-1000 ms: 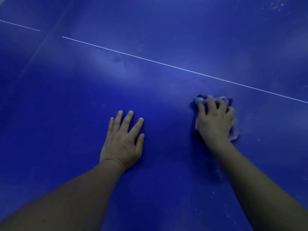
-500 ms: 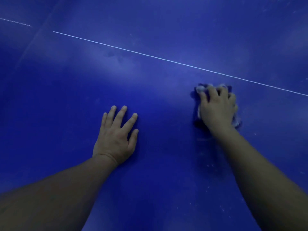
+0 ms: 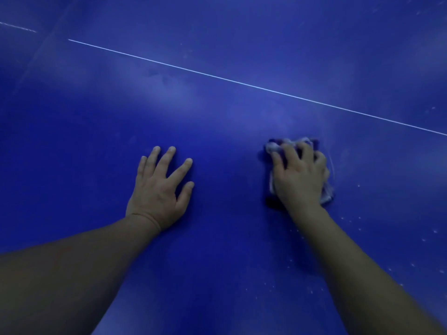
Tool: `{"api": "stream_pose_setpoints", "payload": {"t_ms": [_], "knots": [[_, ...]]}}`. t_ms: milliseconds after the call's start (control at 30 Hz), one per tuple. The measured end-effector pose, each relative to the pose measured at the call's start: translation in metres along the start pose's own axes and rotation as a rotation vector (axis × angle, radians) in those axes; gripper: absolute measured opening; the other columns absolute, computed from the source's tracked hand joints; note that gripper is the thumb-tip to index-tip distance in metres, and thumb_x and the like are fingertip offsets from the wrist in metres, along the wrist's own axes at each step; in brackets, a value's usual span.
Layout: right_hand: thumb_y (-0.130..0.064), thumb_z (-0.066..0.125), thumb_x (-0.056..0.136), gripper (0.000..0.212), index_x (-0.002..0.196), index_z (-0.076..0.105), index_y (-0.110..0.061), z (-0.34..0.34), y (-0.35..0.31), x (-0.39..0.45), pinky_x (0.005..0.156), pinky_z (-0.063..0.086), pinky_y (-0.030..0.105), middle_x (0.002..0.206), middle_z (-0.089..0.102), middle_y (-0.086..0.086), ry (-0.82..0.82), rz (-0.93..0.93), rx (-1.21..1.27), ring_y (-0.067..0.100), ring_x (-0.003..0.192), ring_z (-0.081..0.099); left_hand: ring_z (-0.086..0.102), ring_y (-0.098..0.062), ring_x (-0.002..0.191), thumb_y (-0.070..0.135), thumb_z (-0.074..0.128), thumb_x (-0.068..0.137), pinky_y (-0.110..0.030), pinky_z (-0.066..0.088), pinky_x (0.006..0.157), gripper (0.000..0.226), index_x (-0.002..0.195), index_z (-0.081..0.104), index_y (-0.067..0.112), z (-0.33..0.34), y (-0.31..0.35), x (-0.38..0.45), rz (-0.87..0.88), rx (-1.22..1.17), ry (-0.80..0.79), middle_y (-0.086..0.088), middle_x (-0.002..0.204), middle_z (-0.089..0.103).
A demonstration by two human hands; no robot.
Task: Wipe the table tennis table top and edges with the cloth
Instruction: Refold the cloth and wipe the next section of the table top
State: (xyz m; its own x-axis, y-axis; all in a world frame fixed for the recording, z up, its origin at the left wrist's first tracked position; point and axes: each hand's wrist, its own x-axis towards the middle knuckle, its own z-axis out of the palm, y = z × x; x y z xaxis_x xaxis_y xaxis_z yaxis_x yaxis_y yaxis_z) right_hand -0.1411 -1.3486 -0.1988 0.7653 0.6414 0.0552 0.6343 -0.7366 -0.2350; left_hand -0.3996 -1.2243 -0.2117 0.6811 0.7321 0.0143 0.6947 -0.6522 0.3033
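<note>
The blue table tennis table top (image 3: pixel 217 262) fills the view. My right hand (image 3: pixel 300 177) lies on a crumpled blue and white cloth (image 3: pixel 273 147), fingers curled into it and pressing it onto the table. Most of the cloth is hidden under the hand; its edges show past the fingertips and at the right side. My left hand (image 3: pixel 159 189) lies flat on the table with fingers spread, to the left of the cloth.
A thin white line (image 3: pixel 242 82) runs diagonally across the table beyond both hands. White specks (image 3: pixel 358 223) dot the surface to the right of my right forearm. A seam in the table shows at the far left (image 3: pixel 43 47).
My right hand slid the cloth away from me toward the white line, then back toward me. My left hand stays flat on the table.
</note>
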Motion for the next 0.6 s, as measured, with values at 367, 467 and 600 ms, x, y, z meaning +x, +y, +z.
{"api": "stream_pose_setpoints", "payload": {"t_ms": [367,467,600], "knots": [[-0.047,0.057,0.095,0.033,0.117,0.07,-0.027,0.001,-0.016,-0.046,0.096,0.037,0.05,0.136,0.057,0.003,-0.016,-0.275,0.006,0.042,0.121,0.047,0.023,-0.039,0.146,0.054,0.034,0.091,-0.055,0.011,0.121,0.062,0.141,0.054,0.023,0.001,-0.001,0.001,-0.009,0.007,-0.013,-0.016,0.154,0.038],[-0.047,0.057,0.096,0.035,0.125,0.067,-0.028,-0.006,0.016,-0.048,0.098,0.035,0.05,0.14,0.053,0.003,-0.014,-0.072,0.005,0.041,0.122,0.042,0.018,-0.037,0.148,0.054,0.035,0.091,-0.052,0.006,0.122,0.063,0.144,0.051,0.025,0.0,0.001,0.0,-0.022,-0.001,-0.022,-0.014,0.156,0.035],[-0.043,0.062,0.092,0.029,0.112,0.072,-0.024,-0.013,0.022,-0.113,0.091,0.041,0.052,0.129,0.06,0.007,0.039,-0.014,0.018,0.043,0.114,0.05,0.014,-0.036,0.149,0.047,0.044,0.097,-0.051,0.002,0.123,0.055,0.147,0.047,0.026,0.001,0.001,0.0,-0.027,-0.014,-0.026,-0.013,0.159,0.03]]}}
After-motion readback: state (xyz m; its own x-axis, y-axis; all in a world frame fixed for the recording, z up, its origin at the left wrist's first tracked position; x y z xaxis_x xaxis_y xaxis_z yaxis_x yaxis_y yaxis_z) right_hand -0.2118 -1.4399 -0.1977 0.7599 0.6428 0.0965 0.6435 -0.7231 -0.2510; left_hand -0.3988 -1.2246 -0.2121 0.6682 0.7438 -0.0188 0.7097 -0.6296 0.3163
